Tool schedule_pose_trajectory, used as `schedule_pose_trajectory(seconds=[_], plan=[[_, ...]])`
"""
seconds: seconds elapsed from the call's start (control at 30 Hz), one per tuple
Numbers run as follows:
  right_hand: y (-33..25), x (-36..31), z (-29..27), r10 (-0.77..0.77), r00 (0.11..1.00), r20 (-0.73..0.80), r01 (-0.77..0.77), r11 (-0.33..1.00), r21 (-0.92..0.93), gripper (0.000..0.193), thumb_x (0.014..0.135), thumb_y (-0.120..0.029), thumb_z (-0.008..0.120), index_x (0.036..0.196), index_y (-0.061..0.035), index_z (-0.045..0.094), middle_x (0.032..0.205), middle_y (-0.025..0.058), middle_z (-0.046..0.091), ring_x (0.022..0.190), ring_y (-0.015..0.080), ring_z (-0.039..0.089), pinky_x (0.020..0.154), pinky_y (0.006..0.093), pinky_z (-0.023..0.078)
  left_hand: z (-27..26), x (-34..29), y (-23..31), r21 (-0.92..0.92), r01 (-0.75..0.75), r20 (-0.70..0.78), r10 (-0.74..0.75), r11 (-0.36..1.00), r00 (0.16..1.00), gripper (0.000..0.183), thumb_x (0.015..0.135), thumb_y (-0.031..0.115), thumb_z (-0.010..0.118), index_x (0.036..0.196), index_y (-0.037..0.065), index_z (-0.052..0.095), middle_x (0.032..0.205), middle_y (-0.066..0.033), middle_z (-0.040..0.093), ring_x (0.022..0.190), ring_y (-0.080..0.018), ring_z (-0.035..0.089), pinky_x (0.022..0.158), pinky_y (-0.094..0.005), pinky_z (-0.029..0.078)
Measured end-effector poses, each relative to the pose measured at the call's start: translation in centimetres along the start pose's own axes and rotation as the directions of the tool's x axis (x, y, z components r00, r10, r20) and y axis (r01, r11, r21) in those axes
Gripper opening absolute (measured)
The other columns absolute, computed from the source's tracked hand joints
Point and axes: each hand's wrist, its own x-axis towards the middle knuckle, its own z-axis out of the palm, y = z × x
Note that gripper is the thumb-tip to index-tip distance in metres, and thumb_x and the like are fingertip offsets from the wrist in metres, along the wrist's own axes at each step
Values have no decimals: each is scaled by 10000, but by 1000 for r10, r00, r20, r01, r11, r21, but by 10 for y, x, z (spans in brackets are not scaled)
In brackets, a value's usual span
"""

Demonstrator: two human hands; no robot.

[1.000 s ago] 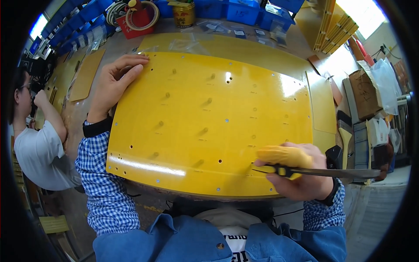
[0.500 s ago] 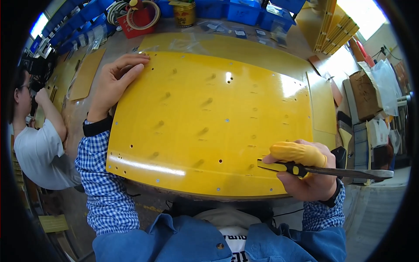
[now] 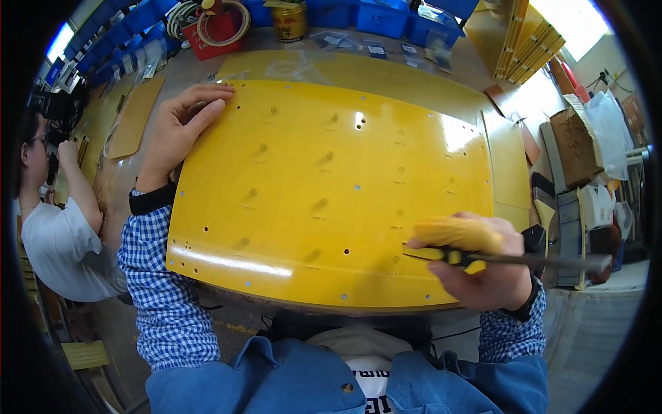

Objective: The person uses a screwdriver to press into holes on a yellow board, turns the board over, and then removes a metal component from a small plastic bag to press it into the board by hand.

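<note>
A large glossy yellow panel (image 3: 289, 172) lies in front of me, with holes, small metal fasteners near its edges and rows of darker round spots. My left hand (image 3: 181, 131) rests on its far left corner, thumb and bent fingers apart and nothing held. In my right hand (image 3: 483, 262), over the panel's near right part, is a long tool (image 3: 545, 261) with a black-and-yellow handle. Its narrow end points left, just above the panel, and its dark flat shaft sticks out to the right. A yellow cover sits on fingers of this hand. Motion blurs the tool's exact kind.
Blue bins (image 3: 383, 19), a gold can (image 3: 288, 22) and a red box with coiled hose (image 3: 215, 41) line the far side. Small plastic bags (image 3: 338, 40) lie before them. Cartons (image 3: 576, 141) stand at right. A co-worker (image 3: 69, 228) sits at left.
My right hand and its tool have shifted slightly left and up. The panel has slid very slightly left in view; my left hand stays on its corner.
</note>
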Motion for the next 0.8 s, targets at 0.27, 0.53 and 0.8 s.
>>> schedule_pose_trajectory(seconds=[0.27,0.53,0.8], plan=[[-7,2,-7,59,995,78,-54,996,-64,323,818,-70,713,1109,29,615,901,119,727,792,250,727,713,325,590,-3,-6,1,4,30,-9,-30,1000,1000,224,957,158,624,1119,25,702,1172,-86,676,1029,-152,638,903,-244,491],[-4,-2,-4,87,993,79,-90,995,41,333,825,-61,709,1138,3,618,962,144,706,787,276,715,701,321,579,2,-5,-2,-32,22,-7,-22,999,1000,221,954,155,629,1115,22,701,1174,-78,677,1028,-148,638,886,-255,503],[6,19,-18,93,995,38,-92,996,-21,360,826,6,701,1177,-3,621,906,90,691,775,197,700,685,282,554,-1,2,10,53,1,-44,1,999,999,203,926,124,633,1059,-6,714,1159,-110,682,1045,-202,648,910,-295,497]])
